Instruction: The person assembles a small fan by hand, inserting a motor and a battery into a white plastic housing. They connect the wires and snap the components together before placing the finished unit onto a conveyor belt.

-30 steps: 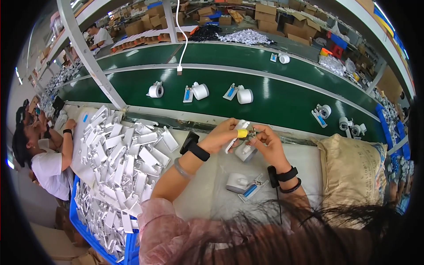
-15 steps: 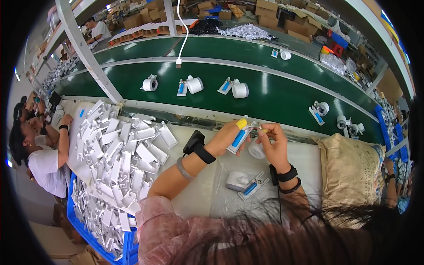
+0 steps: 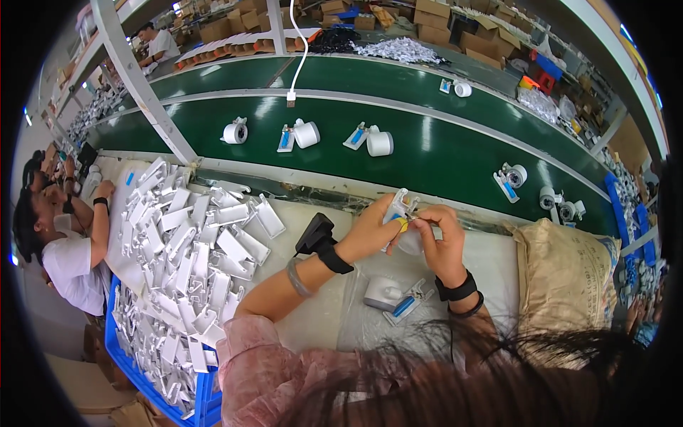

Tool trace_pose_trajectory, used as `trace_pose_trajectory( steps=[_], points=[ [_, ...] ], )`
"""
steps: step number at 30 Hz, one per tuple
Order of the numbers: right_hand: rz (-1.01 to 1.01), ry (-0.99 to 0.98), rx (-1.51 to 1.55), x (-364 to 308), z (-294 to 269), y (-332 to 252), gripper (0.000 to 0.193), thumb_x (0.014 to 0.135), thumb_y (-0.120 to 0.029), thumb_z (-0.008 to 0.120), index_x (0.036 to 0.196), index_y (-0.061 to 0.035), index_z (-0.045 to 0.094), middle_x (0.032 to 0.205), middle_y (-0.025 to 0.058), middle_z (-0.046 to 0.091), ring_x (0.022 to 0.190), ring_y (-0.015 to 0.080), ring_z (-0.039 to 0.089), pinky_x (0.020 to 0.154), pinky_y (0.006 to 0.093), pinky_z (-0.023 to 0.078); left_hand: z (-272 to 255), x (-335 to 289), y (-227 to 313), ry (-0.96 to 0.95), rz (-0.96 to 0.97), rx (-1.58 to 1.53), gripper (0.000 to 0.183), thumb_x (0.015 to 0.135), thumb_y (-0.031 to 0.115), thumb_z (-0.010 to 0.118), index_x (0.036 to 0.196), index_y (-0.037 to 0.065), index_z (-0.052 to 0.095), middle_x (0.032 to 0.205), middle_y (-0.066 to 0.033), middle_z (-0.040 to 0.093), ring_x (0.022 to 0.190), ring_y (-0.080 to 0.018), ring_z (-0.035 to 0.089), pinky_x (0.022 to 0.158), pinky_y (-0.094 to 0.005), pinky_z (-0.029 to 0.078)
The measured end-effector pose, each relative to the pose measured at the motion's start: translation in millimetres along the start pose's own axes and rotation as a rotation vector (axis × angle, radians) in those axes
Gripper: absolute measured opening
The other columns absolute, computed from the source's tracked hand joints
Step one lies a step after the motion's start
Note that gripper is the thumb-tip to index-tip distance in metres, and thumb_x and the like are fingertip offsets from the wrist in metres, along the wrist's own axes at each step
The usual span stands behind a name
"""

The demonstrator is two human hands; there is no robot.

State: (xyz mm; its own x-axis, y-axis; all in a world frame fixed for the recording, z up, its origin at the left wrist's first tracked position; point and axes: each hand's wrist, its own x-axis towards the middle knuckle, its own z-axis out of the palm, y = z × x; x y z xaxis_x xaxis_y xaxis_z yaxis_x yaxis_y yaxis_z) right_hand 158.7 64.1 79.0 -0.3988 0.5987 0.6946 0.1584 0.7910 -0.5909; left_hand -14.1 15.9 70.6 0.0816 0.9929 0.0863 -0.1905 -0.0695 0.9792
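Note:
My left hand (image 3: 371, 232) is closed around a white plastic housing (image 3: 403, 202) with a blue insert, tilted upward over the table. A yellow cover shows on one of its fingertips. Close beside it, my right hand (image 3: 444, 240) pinches thin wires (image 3: 413, 218) at the housing's lower end; finer detail is too small to make out. A pale round part (image 3: 410, 243) shows below and between the hands, partly hidden. Beneath them on the plastic-covered table lies a white round lamp head (image 3: 383, 292) beside a second white housing with a blue insert (image 3: 404, 307).
White plastic housings (image 3: 178, 235) heap up on the left, spilling from a blue bin (image 3: 128, 363). Beyond runs a green conveyor (image 3: 313, 158) carrying several lamp heads with housings. A brown sack (image 3: 562, 277) stands at right; a co-worker (image 3: 75, 263) sits at far left.
The held housing has turned more upright, and my left fingers have shifted toward its lower end by my right fingertips. Parts on the near conveyor have moved slightly left.

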Motion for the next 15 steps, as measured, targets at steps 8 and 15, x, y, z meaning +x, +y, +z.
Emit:
trace_pose_trajectory(
  steps=[8, 15],
  points=[
    [-0.146, 0.019, -0.047, -0.3, -1.0, 2.0, 0.016, 0.078, 0.007, 0.070, 0.090, -0.0032, 0.065, 0.092, 0.0113, 0.063, 0.086, 0.0246, 0.060, 0.076, 0.0332, 0.048, 7.7, -9.1, 9.2, 0.049, 0.083, 0.160, 0.046, 0.082, -0.001, 0.050, 0.128, 0.005, 0.046, 0.088, -0.0046, 0.056, 0.062, -0.0076, 0.055, 0.049, -0.0236, 0.048],
    [-0.163, 0.036, -0.030, -0.7, -0.9, 1.7, 0.018, 0.078, 0.007, 0.070, 0.092, -0.0036, 0.066, 0.093, 0.0109, 0.062, 0.085, 0.0248, 0.060, 0.076, 0.0323, 0.048, 10.0, -11.4, 12.0, 0.051, 0.169, 0.240, 0.048, 0.077, 0.002, 0.052, 0.125, 0.002, 0.048, 0.090, -0.0106, 0.061, 0.072, -0.0153, 0.058, 0.064, -0.0300, 0.049]
  ],
)
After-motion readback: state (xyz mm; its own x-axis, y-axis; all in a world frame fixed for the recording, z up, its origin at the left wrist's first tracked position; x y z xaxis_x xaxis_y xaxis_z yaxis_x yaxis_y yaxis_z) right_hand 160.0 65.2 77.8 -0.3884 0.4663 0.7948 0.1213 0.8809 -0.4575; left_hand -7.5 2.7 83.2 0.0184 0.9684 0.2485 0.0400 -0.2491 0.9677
